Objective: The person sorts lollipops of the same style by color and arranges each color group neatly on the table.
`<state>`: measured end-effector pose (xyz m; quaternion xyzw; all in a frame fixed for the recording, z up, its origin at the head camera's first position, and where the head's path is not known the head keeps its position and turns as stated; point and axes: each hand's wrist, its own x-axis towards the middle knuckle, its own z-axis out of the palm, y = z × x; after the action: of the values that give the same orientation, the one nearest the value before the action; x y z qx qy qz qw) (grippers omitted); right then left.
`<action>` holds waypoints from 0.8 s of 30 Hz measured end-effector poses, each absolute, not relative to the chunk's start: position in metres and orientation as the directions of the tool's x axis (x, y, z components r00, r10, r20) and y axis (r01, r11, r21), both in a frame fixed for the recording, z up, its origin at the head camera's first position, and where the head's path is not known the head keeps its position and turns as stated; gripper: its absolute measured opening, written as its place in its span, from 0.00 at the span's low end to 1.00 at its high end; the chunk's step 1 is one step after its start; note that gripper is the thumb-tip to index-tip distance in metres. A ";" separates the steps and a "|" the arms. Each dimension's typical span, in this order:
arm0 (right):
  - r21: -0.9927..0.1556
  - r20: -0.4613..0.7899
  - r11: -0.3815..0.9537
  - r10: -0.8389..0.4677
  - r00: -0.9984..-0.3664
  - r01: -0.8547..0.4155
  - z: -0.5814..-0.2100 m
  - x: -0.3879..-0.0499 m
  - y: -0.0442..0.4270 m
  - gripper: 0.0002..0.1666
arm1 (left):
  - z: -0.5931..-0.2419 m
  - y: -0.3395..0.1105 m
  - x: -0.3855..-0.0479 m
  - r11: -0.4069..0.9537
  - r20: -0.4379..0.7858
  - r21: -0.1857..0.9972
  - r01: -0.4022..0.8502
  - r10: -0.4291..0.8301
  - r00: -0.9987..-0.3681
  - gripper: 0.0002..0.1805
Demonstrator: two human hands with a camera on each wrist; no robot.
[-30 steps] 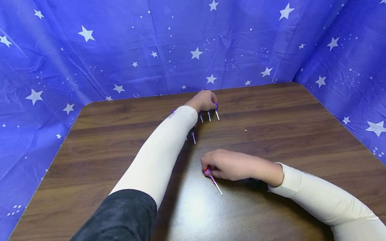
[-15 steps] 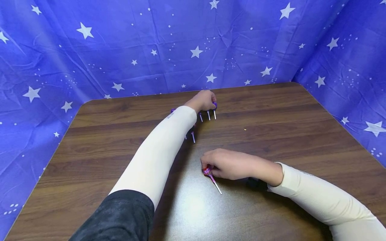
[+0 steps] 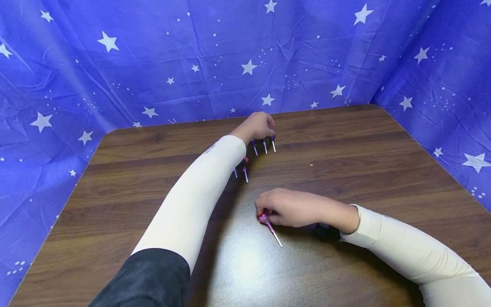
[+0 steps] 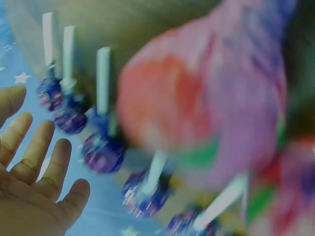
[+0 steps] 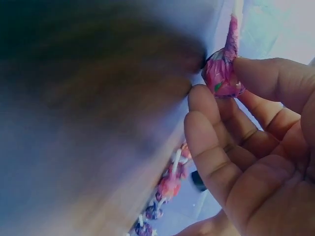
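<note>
At the back of the table my left hand (image 3: 258,127) is just above a purple-wrapped lollipop (image 3: 273,139), the rightmost in the back row. In the left wrist view this hand's fingers (image 4: 32,160) are spread, apart from the row of purple lollipops (image 4: 102,150). A blurred pink-and-red lollipop (image 4: 167,98) looms close to that camera. Nearer the front, my right hand (image 3: 289,207) pinches a pink-and-red lollipop (image 3: 264,218) by its head between thumb and fingers. Its white stick points toward the front. The right wrist view shows the thumb against the wrapper (image 5: 222,76).
Red-headed lollipops (image 3: 246,170) lie in a nearer row, partly hidden by the left sleeve (image 3: 192,200). A tiny yellow scrap (image 3: 311,165) lies on the wooden table (image 3: 364,170). A starry blue curtain (image 3: 215,76) borders the table's back and sides.
My left hand has let go of the rightmost purple lollipop, which now lies straighter beside the others, and has lifted slightly. The right hand has stayed in place with its lollipop.
</note>
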<state>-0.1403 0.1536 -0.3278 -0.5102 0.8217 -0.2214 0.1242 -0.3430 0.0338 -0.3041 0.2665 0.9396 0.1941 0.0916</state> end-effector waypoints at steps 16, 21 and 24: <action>-0.526 0.013 0.568 -0.739 -0.674 -0.633 -0.313 -0.221 0.160 0.02 | -0.280 -0.070 -0.276 0.682 0.080 0.436 0.588 0.621 -0.780 0.19; -0.525 -0.029 0.628 -0.687 -0.726 -0.574 -0.320 -0.248 0.155 0.03 | -0.291 -0.104 -0.249 0.666 0.091 0.501 0.553 0.594 -0.799 0.17; -0.528 -0.045 0.640 -0.678 -0.734 -0.558 -0.324 -0.259 0.151 0.04 | -0.294 -0.122 -0.236 0.671 0.103 0.503 0.545 0.579 -0.809 0.17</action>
<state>-0.2592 0.1513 -0.3244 -0.3443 0.8975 -0.2481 0.1202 -0.2356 -0.1218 -0.2944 0.3075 0.9136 0.2641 0.0328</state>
